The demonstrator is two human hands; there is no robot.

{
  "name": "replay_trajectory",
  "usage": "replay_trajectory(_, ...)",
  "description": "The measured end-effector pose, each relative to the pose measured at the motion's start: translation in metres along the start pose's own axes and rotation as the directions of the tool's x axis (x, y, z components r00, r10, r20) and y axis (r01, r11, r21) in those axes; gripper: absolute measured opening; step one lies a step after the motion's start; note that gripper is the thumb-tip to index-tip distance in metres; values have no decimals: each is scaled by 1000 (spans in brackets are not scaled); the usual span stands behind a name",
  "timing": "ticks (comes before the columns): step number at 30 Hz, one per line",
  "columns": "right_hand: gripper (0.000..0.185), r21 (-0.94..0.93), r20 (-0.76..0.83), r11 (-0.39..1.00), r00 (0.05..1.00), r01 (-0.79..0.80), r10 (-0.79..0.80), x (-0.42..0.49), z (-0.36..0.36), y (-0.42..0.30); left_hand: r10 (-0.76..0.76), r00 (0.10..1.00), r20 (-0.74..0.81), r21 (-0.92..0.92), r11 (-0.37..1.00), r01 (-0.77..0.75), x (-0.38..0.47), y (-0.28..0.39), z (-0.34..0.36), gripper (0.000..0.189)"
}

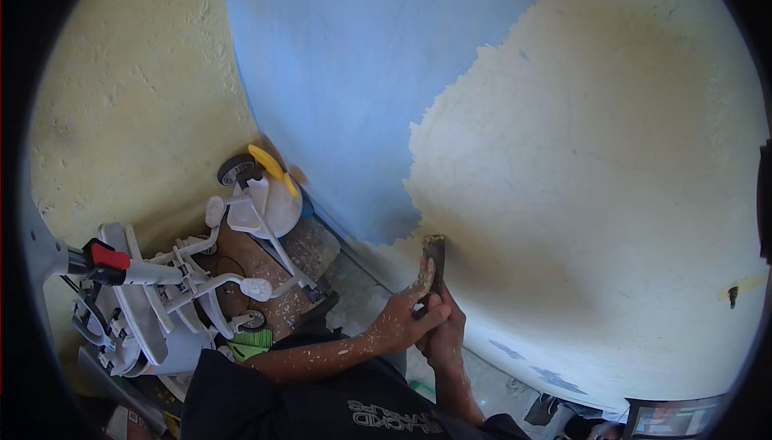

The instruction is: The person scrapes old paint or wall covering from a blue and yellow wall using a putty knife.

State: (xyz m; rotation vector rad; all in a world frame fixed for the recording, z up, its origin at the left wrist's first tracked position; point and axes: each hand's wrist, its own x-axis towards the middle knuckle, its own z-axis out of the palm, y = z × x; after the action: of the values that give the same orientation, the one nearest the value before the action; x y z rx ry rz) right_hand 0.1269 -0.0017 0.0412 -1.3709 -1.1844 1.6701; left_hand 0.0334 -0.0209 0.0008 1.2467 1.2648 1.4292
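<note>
My right hand (pixel 443 325) grips the handle of a scraper (pixel 434 253), its flat blade pointing up towards the wall. My left hand (pixel 401 319) is right beside it, its fingers lying along the scraper near the blade; how firmly they press is hard to tell. The blade's end is at the lower part of the wall, close to the ragged edge between the blue paint (pixel 338 78) and the pale yellowish surface (pixel 573 157). Small light flakes speckle my forearms. My hands partly hide the scraper's handle.
Left of me stands a folded white and grey wheeled frame (pixel 151 271) with a red clip. Behind it are a white rounded object (pixel 280 208), a yellow piece (pixel 265 161) and a green brush (pixel 250 343). Flakes lie on a brown board (pixel 265 259). A screen-like framed object (pixel 675 419) is at lower right.
</note>
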Motion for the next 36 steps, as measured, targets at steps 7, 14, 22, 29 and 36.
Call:
replay_trajectory(7,46,15,-9,994,994,-106,107,-3,-11,7,-174,984,35,-249,952,177,-1,4,5,62)
replay_trajectory(14,51,-21,1,997,997,-72,72,-12,-20,15,-395,886,243,-124,893,432,3,3,2,80)
replay_trajectory(22,37,-19,121,989,981,-148,149,16,-21,0,-386,922,-21,-374,858,351,11,13,7,65)
replay_trajectory(29,31,-58,51,983,982,-176,179,10,-21,-3,-343,938,-51,-166,929,331,15,15,1,59)
replay_trajectory(36,29,-105,57,973,976,-204,210,17,-16,-15,-342,940,-1,-124,932,339,25,15,-10,64)
